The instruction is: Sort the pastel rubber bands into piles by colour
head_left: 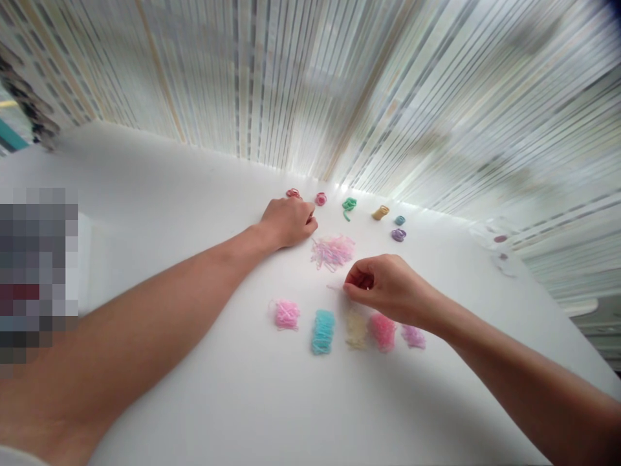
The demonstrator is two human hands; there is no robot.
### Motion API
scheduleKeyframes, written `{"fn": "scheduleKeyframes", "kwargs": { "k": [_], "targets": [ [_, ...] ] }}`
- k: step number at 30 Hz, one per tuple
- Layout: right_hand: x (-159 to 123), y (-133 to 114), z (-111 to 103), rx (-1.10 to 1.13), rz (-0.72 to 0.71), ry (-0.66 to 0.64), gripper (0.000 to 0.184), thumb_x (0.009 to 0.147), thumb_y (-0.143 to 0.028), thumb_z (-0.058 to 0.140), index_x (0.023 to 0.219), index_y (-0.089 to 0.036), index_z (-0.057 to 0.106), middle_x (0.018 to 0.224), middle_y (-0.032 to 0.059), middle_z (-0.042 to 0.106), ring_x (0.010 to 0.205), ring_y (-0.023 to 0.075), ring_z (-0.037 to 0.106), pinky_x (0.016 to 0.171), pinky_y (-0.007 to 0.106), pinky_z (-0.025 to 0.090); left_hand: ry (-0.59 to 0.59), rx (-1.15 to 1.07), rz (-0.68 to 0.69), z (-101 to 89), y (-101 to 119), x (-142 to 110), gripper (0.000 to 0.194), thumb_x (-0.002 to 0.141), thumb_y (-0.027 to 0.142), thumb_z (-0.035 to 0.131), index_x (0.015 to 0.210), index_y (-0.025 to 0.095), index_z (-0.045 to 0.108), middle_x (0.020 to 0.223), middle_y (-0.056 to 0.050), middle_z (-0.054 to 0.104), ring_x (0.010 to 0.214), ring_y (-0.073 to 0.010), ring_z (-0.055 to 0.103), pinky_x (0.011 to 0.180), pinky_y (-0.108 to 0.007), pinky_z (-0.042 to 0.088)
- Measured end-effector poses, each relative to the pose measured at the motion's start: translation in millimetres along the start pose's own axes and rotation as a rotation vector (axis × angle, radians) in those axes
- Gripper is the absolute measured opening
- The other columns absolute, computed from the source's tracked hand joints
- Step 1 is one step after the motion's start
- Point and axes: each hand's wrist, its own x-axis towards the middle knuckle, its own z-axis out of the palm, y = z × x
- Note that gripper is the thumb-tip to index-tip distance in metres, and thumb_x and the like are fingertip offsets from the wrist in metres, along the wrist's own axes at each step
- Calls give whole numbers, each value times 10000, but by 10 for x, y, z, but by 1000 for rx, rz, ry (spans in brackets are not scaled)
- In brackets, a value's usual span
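My right hand (383, 285) pinches a thin pale pink strand (334, 287) between thumb and fingertips, low over the white table. Just beyond it lies a loose pile of thin pastel pieces (334, 251), mostly pink. My left hand (290, 222) rests at the back with its fingers curled; whatever is in them is hidden. Behind its knuckles shows a red coil (294, 193), and a pink coil (321, 199) lies just right of it. Nearer me sit a pink bundle (287, 314), a blue bundle (323, 331), a pale yellow bundle (356, 330), a coral bundle (383, 332) and a lilac bundle (414, 336).
Along the back of the white table (218, 401) are a green coil (348, 206), a yellow coil (381, 212), a small blue coil (400, 220) and a purple coil (398, 235). A string curtain (272, 84) hangs behind. Clear plastic (499, 246) lies at the right.
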Motion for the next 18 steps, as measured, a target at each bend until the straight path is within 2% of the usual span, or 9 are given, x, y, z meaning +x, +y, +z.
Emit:
{"fn": "scheduleKeyframes", "kwargs": {
  "k": [5,9,18],
  "targets": [
    [-4,153,-118,-23,-33,106,128,845,-146,741,739,-203,784,687,-1,791,626,161,703,638,286,530,3,0,-14,2,-6,2,341,1016,363,481,1055,205,781,1092,-139,816,1051,-340,774,889,-427,548],
    [-5,342,-169,-7,-98,158,86,831,-173,755,767,-214,795,700,4,791,630,169,706,635,293,540,-5,11,-25,5,-11,8,350,1016,380,474,1044,206,776,1077,-130,811,1036,-328,768,889,-416,538],
    [30,581,-109,74,-276,219,84,891,-232,730,836,-209,790,737,5,779,659,147,678,648,271,524,0,11,-49,10,-31,14,324,995,401,496,970,218,762,991,-100,792,992,-315,753,926,-421,524]
  ]
}}
